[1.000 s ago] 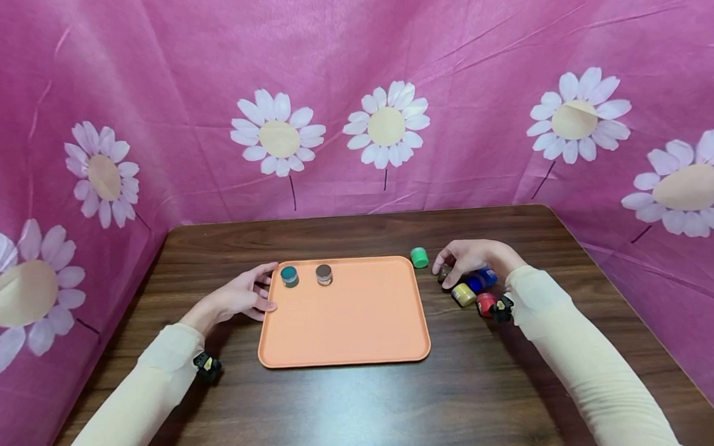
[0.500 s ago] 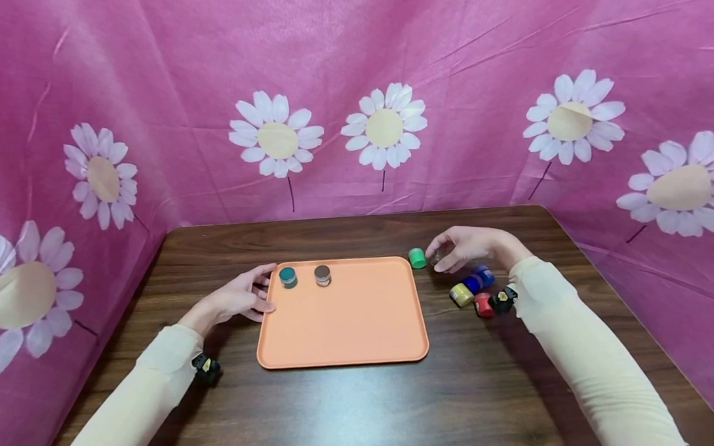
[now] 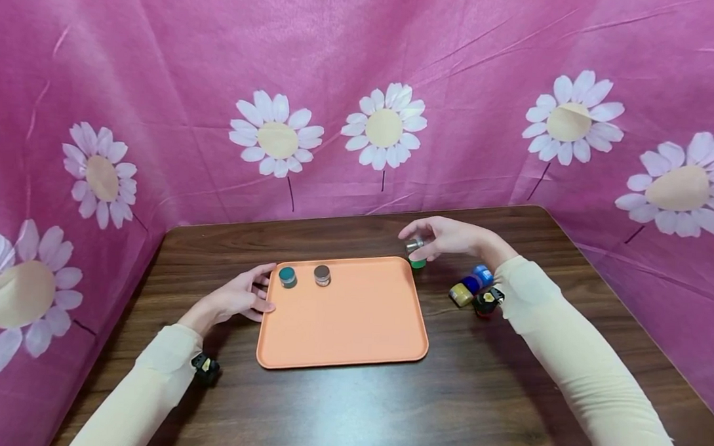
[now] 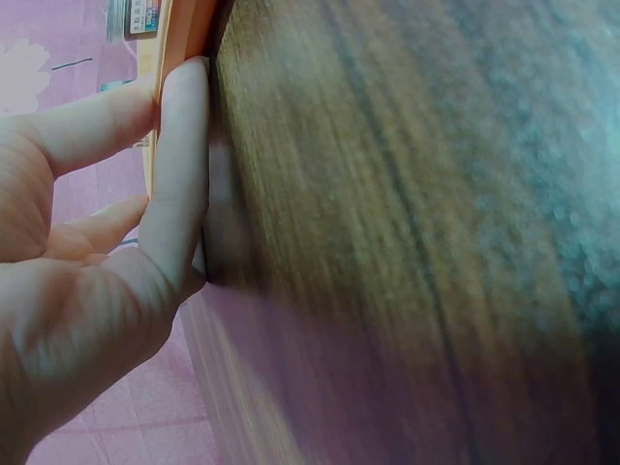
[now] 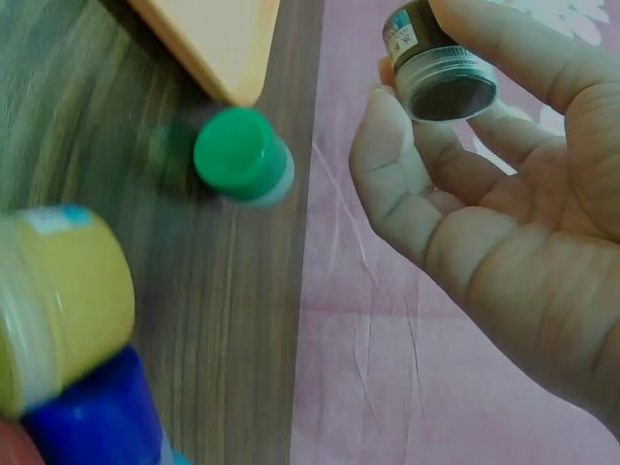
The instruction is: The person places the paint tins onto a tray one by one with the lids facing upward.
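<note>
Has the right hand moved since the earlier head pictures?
Yes, leftward: the right hand is now closer to the far right corner of the orange tray.

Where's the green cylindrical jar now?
Head view, right of centre: the green jar sits beside the far-right corner of the orange rectangular tray, partly hidden by the right hand.

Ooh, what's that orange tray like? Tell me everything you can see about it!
The rectangular orange tray has rounded corners and a low raised rim. It looks smooth, matte and hard, like plastic. It lies flat on the dark brown wood-grain table. The person's left hand touches its left edge. A small teal-topped round jar and a small brown-topped round jar stand on it, near the far edge toward the left. Most of its surface is bare.
</note>
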The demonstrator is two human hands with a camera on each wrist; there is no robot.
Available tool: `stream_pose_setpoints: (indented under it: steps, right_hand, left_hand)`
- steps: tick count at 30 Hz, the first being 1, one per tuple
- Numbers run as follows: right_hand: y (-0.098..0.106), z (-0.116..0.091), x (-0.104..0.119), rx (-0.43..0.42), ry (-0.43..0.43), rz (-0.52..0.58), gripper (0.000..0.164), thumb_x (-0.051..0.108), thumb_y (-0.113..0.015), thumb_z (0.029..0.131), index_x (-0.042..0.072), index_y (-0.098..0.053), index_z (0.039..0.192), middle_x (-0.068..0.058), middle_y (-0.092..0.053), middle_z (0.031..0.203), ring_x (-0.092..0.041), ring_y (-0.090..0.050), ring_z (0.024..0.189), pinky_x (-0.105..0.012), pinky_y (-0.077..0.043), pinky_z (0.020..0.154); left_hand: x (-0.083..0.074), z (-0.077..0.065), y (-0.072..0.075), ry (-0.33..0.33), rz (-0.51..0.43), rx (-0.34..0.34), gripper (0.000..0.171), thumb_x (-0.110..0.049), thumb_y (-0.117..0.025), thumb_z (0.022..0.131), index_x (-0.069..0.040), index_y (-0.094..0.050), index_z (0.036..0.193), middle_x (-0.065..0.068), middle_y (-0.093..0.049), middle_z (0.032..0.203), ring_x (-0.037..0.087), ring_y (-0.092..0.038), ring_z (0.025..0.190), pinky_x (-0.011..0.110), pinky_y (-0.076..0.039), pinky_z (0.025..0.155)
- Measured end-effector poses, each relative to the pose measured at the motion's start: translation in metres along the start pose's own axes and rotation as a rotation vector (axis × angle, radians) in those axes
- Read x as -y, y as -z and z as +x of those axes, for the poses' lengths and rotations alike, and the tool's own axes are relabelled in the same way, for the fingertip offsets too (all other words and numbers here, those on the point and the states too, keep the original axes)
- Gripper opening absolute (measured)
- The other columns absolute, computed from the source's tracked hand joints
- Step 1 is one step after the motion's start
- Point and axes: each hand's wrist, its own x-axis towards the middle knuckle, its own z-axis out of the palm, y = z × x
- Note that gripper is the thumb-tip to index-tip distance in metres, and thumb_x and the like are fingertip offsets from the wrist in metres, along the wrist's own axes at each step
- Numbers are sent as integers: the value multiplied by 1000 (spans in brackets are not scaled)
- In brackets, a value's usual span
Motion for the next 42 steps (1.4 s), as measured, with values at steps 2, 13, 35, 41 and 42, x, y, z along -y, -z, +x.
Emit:
stream_pose_setpoints:
  steps: [2,13,35,41,42]
  right_hand:
    - [-3,3,0,4,20,8,58,11,-78,89,-3,-52,138,-13,-63,104,-33,-63,91,-49,-57,84]
    - [-20,20,3,6,52,121,56,9,-77,90,-4,-49,137,-16,-59,111,-45,-64,104,-57,-55,91]
    - [-52,47,-8,-7,113,167,54,5,-78,88,-7,-57,136,-9,-69,106,-20,-62,92,-33,-55,83]
    - [-61,55,-15,19,96,233,50,-2,-75,87,-5,-59,133,-10,-68,103,-18,-64,89,-41,-58,84]
    - [-63,57,-17,27,91,253,50,-4,-74,87,-5,-59,134,-11,-67,104,-19,-65,90,-44,-58,85]
  left_hand:
    - [0,0,0,3,-3,0,100,10,-73,84,-6,-14,162,27,-28,139,27,-55,101,44,-62,72]
    - [-1,-1,0,-8,-3,5,100,8,-74,84,-5,-13,162,27,-28,140,27,-55,102,44,-62,71]
    - [-3,0,-1,-2,-4,5,100,10,-74,84,-5,-12,162,27,-28,140,28,-54,102,45,-62,71]
    - [-2,1,-1,1,-9,-2,100,10,-74,84,-6,-14,162,27,-29,140,27,-56,101,45,-62,71]
    - [-2,0,-1,3,-8,-2,100,10,-74,84,-6,-13,162,27,-29,140,27,-56,101,45,-62,72]
